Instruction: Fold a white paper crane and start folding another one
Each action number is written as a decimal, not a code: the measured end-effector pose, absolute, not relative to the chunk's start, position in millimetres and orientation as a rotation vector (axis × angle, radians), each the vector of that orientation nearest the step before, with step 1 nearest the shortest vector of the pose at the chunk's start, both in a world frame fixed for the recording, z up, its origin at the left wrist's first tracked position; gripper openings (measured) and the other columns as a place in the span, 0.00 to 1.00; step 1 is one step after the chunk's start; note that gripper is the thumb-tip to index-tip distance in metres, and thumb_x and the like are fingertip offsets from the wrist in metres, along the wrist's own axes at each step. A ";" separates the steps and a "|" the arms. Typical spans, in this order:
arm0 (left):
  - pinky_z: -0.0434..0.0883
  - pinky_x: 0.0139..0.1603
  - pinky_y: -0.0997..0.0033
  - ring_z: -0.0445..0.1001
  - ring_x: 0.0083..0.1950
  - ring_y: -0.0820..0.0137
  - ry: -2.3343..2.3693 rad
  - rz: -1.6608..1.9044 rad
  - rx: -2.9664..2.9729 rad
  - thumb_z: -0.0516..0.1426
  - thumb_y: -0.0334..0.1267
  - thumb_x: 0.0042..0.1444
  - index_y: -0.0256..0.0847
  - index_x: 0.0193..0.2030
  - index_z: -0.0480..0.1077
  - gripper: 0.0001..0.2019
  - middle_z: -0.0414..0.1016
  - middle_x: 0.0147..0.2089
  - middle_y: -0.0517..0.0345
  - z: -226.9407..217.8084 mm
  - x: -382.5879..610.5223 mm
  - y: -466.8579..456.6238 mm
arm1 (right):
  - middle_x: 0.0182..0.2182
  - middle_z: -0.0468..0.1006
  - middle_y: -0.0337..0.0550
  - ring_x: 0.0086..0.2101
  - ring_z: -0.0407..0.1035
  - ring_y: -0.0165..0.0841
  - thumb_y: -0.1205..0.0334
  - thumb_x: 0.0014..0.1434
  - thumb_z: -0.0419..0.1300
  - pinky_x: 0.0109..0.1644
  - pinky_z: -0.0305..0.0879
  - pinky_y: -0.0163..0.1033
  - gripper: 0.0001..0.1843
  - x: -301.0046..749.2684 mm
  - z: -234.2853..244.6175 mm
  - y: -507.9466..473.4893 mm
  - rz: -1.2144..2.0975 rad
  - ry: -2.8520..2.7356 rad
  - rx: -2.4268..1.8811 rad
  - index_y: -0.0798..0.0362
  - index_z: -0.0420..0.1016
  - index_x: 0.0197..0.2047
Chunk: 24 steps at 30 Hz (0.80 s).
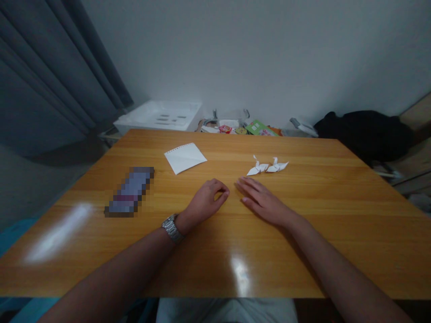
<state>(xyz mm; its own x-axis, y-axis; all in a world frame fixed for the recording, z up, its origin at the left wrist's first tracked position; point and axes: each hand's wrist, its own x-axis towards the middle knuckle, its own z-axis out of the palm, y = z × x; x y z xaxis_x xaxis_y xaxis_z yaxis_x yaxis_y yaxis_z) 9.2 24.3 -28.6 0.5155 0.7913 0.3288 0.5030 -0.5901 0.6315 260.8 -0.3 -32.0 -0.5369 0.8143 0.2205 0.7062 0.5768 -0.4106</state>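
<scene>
My left hand (209,198) rests on the wooden table with its fingers curled and the thumb tip meeting the index finger; nothing shows in it. A silver watch (172,228) is on that wrist. Palm down, my right hand (261,201) lies flat with its fingers stretched out and holds nothing. Just beyond it stand two small white folded-paper birds, a left paper crane (258,168) and a right paper crane (277,165), side by side. A white sheet of paper (186,159) with a perforated far edge lies beyond my left hand, apart from it.
A blurred-out phone-like device (129,192) lies on the left of the wooden table (208,264). Past the far edge are a white plastic tray (161,114), a green packet (261,128) among clutter, and a black cloth heap (365,134). A grey curtain (60,67) hangs at left.
</scene>
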 end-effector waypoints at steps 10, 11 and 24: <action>0.71 0.54 0.59 0.75 0.49 0.63 1.083 0.813 2.281 0.54 0.38 0.67 0.41 0.43 0.74 0.07 0.78 0.45 0.53 -27.0 7.6 24.2 | 0.72 0.56 0.51 0.71 0.49 0.46 0.50 0.71 0.51 0.72 0.48 0.61 0.29 263.2 -42.9 0.5 0.353 -2.513 -1.274 0.47 0.60 0.72; 0.71 0.54 0.59 0.75 0.48 0.63 1.083 0.810 2.273 0.54 0.38 0.67 0.41 0.43 0.74 0.07 0.78 0.44 0.53 -26.2 7.4 24.7 | 0.72 0.56 0.52 0.71 0.49 0.46 0.50 0.71 0.52 0.72 0.48 0.61 0.29 263.3 -43.0 0.5 0.356 -2.514 -1.278 0.48 0.61 0.72; 0.74 0.52 0.61 0.77 0.48 0.64 1.239 0.872 2.279 0.53 0.40 0.67 0.41 0.49 0.72 0.10 0.79 0.47 0.52 9.3 -28.4 59.0 | 0.71 0.58 0.52 0.69 0.53 0.46 0.51 0.71 0.53 0.71 0.50 0.61 0.28 261.7 -39.6 -0.6 0.363 -2.487 -1.268 0.45 0.61 0.71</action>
